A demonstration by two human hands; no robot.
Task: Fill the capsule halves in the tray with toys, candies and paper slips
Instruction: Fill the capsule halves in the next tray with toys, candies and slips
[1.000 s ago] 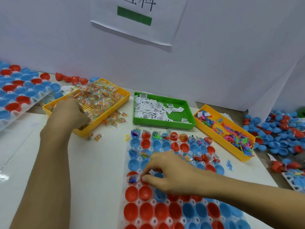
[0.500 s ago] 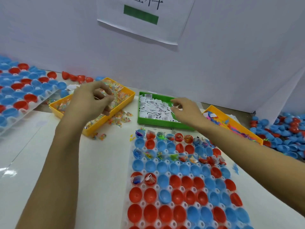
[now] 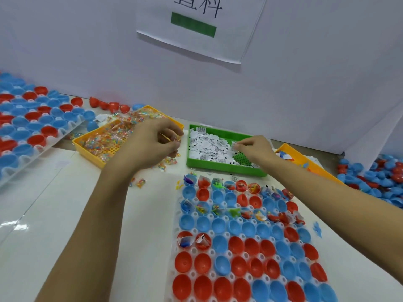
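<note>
A clear tray (image 3: 174, 223) of red and blue capsule halves lies in front of me; its far rows and two near-left halves hold toys, candies and slips. My left hand (image 3: 152, 144) hovers at the right edge of the yellow candy tray (image 3: 87, 147), fingers curled round small wrapped candies (image 3: 174, 139). My right hand (image 3: 254, 148) is over the green tray (image 3: 218, 167) of white paper slips and pinches a slip (image 3: 234, 146) between thumb and fingers. A second yellow tray (image 3: 314, 164) with toys sits to the right, mostly hidden by my right arm.
Another tray of capsule halves (image 3: 32, 127) lies at the far left. Loose red and blue halves (image 3: 379, 179) are heaped at the right. Stray candies (image 3: 139, 183) lie on the white table. A white partition with a paper sign (image 3: 196, 25) stands behind.
My right hand left the capsule tray, reached to the green tray and pinched a slip. My left hand rose from the candy tray holding candies and shifted right.
</note>
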